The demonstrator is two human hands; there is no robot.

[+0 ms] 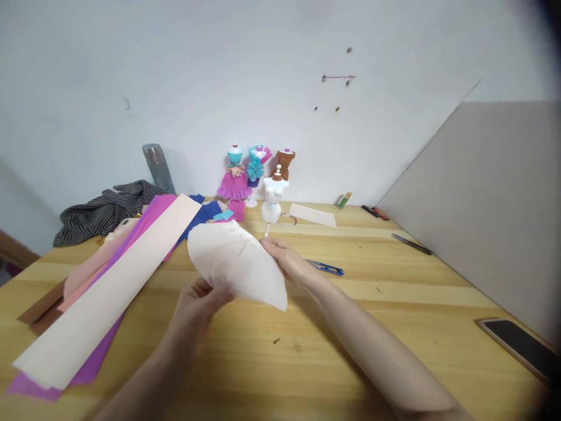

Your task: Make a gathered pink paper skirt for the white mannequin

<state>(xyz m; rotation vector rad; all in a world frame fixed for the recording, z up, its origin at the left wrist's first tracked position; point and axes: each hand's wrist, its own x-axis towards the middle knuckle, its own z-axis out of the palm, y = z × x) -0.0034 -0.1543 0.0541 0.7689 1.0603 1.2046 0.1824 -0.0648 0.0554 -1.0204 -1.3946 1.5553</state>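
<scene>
A fan-shaped piece of cream crepe paper (239, 266), gathered along its top edge, is held up over the table between my hands. My left hand (204, 301) pinches its lower edge, with some fingers hidden behind the paper. At the upper right edge, my right hand (280, 257) grips the gathers between thumb and fingers. Just beyond the right hand stands a small white mannequin (274, 199) with a brown neck. Blue thread snips (328, 268) lie to the right, partly behind my right wrist.
Long crepe paper strips (118, 280) in several colours lie at left, near a striped cloth (109, 210) and a bottle (159, 168). Dressed mannequins (234, 175) stand by the wall. A cream strip (313, 214), scissors (412, 243) and a phone (521, 348) lie at right.
</scene>
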